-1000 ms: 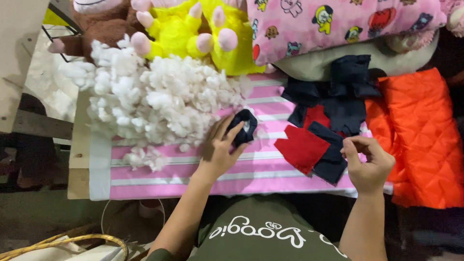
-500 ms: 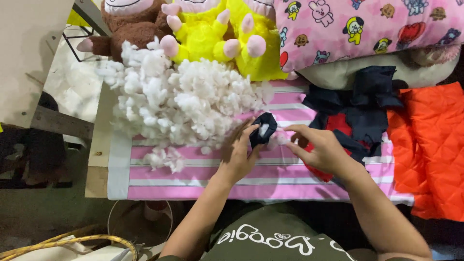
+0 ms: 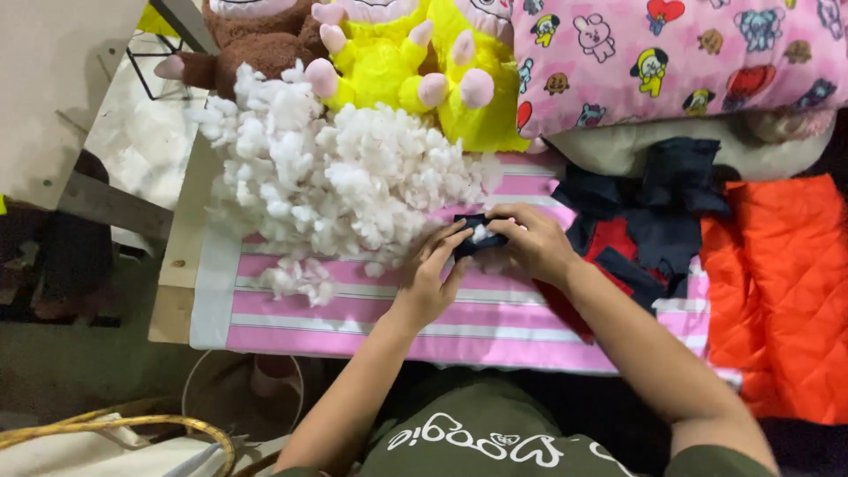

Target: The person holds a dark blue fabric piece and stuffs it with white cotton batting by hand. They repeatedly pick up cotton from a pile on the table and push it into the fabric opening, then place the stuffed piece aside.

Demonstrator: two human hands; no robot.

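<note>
- The left hand pinches the near edge of a small dark fabric piece, fingers curled on its left side.
- The right hand closes on the same piece from the right, fingertips pressed at a tuft of white stuffing showing in its opening.
- The 2 hands meet over the pink-and-white striped cloth, which covers the table; the dark piece sits just above it, at the right edge of the big heap of white fibre filling.
- A smaller clump of filling lies apart, nearer the person.
- Right of the hands lies a pile of dark navy and red fabric pieces, with an orange quilted cloth beyond it.
- Behind the filling lie a yellow plush toy and a brown plush toy, beside a pink cartoon-print blanket.
</note>
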